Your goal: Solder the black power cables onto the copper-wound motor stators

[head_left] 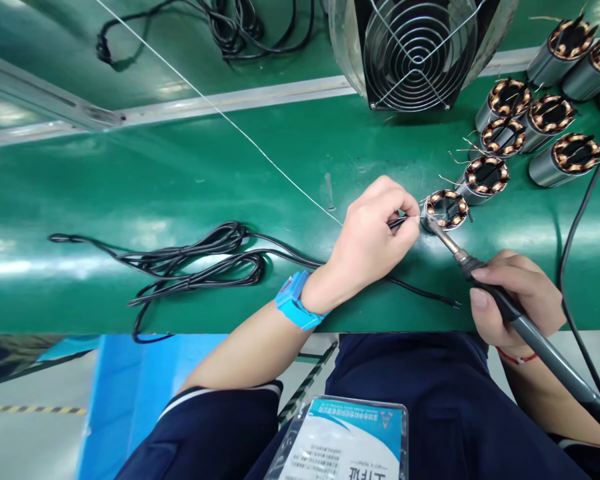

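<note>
My left hand [373, 237] is closed in a pinch on a thin black wire lead [399, 223], holding its end against a wound stator [446, 209] that lies on the green bench [180, 180]. My right hand [515, 293] grips a soldering iron [485, 283] like a pen, with the iron's tip touching the stator's near rim. A thin solder wire [230, 119] runs from the far left down to my left hand. A blue wrist strap [296, 301] sits on my left wrist.
Several more wound stators [525, 117] lie in rows at the back right. A wire-guarded fan [416, 50] stands behind them. Bundled black leads [195, 263] lie at the left, more cables [230, 27] at the back. The iron's cord [573, 240] runs at right.
</note>
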Demonstrator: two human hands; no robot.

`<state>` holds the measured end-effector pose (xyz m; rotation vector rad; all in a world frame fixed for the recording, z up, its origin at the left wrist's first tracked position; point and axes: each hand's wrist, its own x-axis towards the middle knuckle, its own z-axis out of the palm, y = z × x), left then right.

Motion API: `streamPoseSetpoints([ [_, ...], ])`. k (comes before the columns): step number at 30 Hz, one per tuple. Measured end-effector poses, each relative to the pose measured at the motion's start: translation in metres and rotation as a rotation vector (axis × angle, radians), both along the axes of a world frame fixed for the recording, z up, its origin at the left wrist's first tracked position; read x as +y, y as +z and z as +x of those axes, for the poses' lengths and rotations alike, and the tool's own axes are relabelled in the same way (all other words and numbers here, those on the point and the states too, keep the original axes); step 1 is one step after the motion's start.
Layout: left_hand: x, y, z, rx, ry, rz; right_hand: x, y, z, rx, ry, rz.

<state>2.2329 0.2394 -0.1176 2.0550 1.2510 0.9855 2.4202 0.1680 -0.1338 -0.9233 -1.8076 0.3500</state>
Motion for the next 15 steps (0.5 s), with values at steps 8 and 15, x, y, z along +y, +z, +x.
streamPoseSetpoints([
  [8,0.0000,-0.0002,0.0005,0.024,0.004,-0.003,-0.0010,-0.0003,0.0012,-0.041,-0.037,-0.013],
  [15,-0.0001,-0.0002,0.0003,0.042,-0.002,0.008,-0.0008,-0.0026,0.0013,-0.049,-0.156,0.046],
])
